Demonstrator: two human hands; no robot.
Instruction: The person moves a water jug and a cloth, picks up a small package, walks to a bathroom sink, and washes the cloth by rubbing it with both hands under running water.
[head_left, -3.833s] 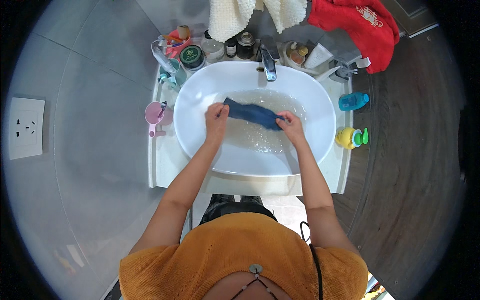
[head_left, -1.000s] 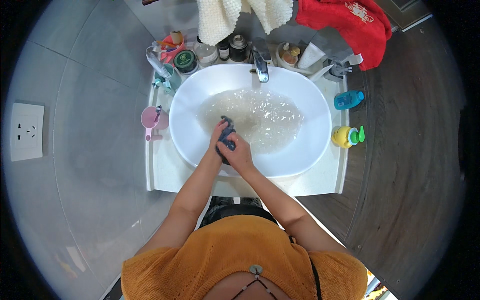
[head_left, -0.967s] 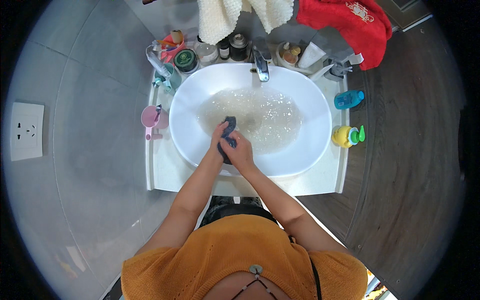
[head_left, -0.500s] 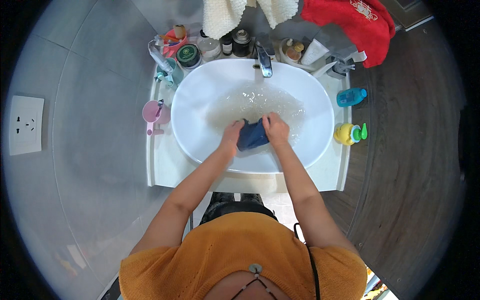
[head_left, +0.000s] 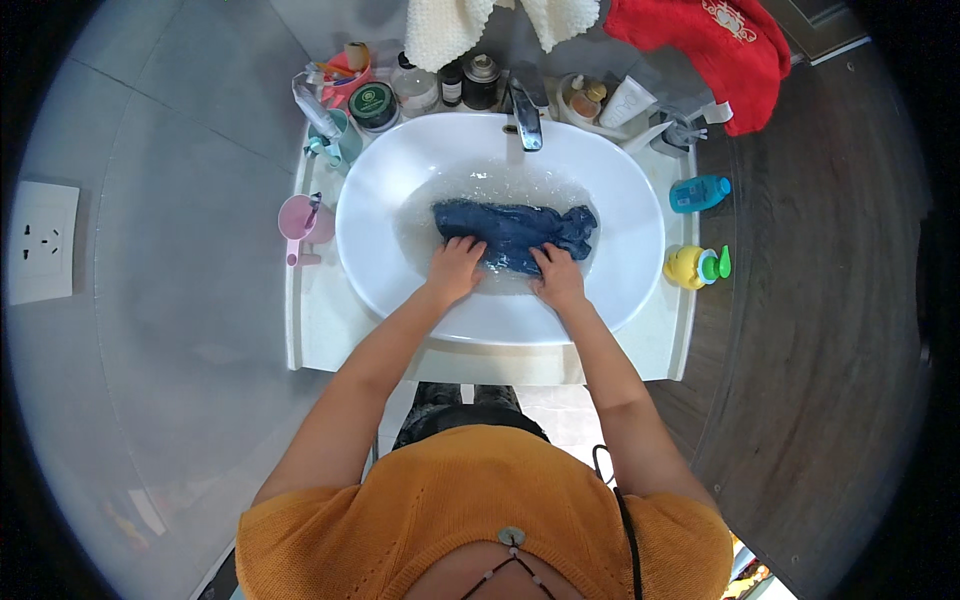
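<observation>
Head view: a blue cloth (head_left: 515, 232) is spread in the water of the white sink (head_left: 620, 290), pressed down by the left hand (head_left: 455, 268) and right hand (head_left: 556, 277), fingers curled on its near edge. A pink cup (head_left: 303, 220) is seen left of the sink, a yellow bottle (head_left: 690, 267) right. Half a second ago the cloth was bunched between the hands.

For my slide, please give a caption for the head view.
Both hands press a dark blue cloth in a water-filled white sink.

A cloth (head_left: 515, 232) lies in the basin (head_left: 610, 190), tap (head_left: 525, 112) behind, cup (head_left: 303, 220) left.
</observation>
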